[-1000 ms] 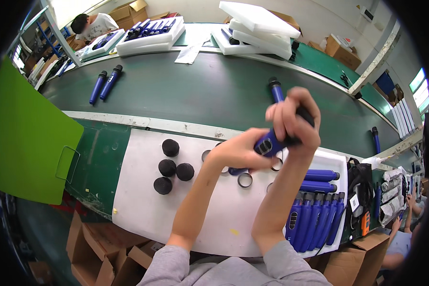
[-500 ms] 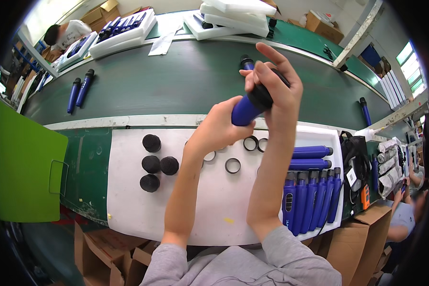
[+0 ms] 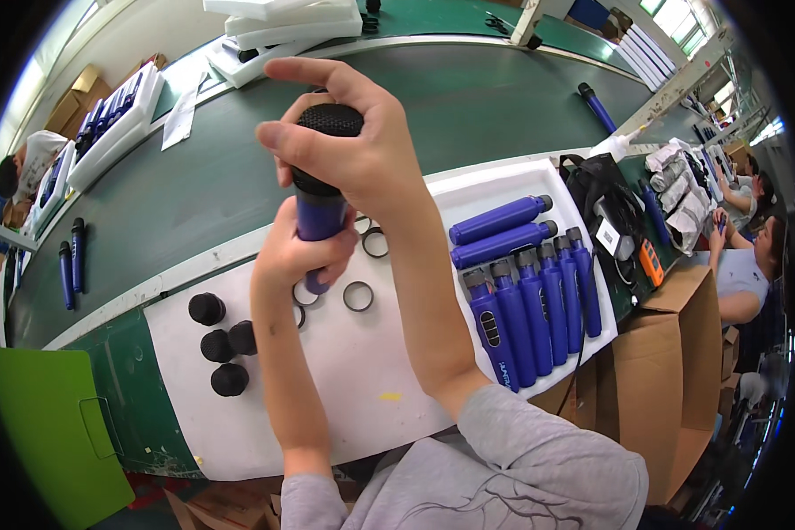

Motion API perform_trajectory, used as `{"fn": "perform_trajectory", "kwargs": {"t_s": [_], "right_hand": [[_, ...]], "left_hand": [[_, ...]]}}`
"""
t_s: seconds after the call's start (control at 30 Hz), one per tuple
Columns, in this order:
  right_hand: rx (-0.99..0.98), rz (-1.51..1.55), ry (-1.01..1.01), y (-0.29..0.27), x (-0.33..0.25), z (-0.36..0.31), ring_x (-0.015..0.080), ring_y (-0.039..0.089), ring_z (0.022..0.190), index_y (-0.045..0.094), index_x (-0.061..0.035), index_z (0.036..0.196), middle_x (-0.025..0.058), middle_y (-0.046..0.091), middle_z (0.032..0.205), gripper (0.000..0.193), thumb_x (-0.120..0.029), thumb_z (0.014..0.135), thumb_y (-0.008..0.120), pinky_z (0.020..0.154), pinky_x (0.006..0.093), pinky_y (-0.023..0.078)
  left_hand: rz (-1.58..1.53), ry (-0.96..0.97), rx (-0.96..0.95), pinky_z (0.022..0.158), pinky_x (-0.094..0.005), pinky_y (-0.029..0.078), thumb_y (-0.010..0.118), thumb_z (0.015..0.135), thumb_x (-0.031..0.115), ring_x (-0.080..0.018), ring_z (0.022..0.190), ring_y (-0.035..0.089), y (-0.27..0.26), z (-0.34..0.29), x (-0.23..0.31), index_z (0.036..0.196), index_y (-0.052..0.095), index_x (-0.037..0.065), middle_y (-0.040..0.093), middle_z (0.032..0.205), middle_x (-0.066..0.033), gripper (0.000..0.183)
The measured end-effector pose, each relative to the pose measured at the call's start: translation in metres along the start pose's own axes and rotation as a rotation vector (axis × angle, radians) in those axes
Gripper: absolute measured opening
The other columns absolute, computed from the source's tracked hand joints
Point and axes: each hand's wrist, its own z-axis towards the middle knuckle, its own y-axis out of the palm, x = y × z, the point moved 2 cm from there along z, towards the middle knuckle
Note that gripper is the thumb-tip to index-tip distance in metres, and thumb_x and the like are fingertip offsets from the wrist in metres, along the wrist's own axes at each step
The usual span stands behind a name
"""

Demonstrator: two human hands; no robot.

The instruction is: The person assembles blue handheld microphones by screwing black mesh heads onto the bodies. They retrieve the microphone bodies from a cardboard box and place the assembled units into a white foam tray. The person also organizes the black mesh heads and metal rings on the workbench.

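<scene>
A blue handheld microphone (image 3: pixel 320 216) with a black mesh head stands nearly upright between my hands, above the far part of the white work sheet. My left hand (image 3: pixel 281 252) is wrapped round its blue body from below. Over the top, my right hand (image 3: pixel 375 141) grips the black head between thumb and fingers, its index finger stretched out. Several loose black mesh microphone heads (image 3: pixel 207 309) lie to the left of my left forearm. Between my forearms, a few thin dark rings (image 3: pixel 358 297) rest on the sheet, some partly hidden by my left hand.
On the right, a white foam tray (image 3: pixel 602 305) holds several blue microphone bodies without heads. Beyond it are a black bag (image 3: pixel 596 190) and an orange device (image 3: pixel 651 262). Finished-looking microphones (image 3: pixel 78 256) lie on the green belt (image 3: pixel 212 194). Cardboard boxes (image 3: pixel 671 353) stand at lower right.
My view has turned to the right, so the bench appears shifted left and tilted. The microphone has gone from leaning to nearly upright, with both hands still on it.
</scene>
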Motion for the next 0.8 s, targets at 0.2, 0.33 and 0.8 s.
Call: {"fn": "perform_trajectory", "kwargs": {"t_s": [0.2, 0.33, 0.8], "right_hand": [[-0.007, 0.014, -0.061, 0.005, 0.012, 0.004, 0.0179, 0.068, 0.082, 0.044, 0.0081, 0.14, 0.0123, 0.068, 0.094, 0.08, -0.022, 0.078, 0.085, 0.075, 0.031, 0.055], [0.04, -0.491, -0.057, 0.005, 0.042, 0.007, 0.0256, 0.066, 0.104, 0.047, 0.0117, 0.136, 0.0231, 0.062, 0.119, 0.088, -0.045, 0.079, 0.085, 0.092, 0.0361, 0.053], [0.334, -0.586, 0.307, -0.062, 0.068, 0.021, 0.0211, 0.072, 0.065, 0.058, 0.0101, 0.119, 0.0171, 0.072, 0.089, 0.066, -0.043, 0.084, 0.078, 0.06, 0.0326, 0.057]], "left_hand": [[0.353, 0.159, 0.277, 0.044, -0.0262, 0.042, 0.072, 0.077, 0.004, -0.0108, 0.046, 0.054, -0.01, -0.01, 0.016, 0.086, 0.057, 0.001, 0.058, 0.064, -0.0034, 0.018], [0.428, 0.468, 0.668, 0.055, -0.0264, 0.048, 0.076, 0.082, 0.009, -0.0129, 0.064, 0.062, -0.036, -0.002, 0.011, 0.104, 0.058, 0.0, 0.063, 0.08, -0.0058, 0.029], [0.914, 0.406, 0.621, 0.096, -0.0398, 0.051, 0.064, 0.095, 0.016, -0.0262, 0.113, 0.063, -0.012, -0.021, 0.029, 0.14, 0.053, 0.001, 0.061, 0.129, -0.0164, 0.048]]}}
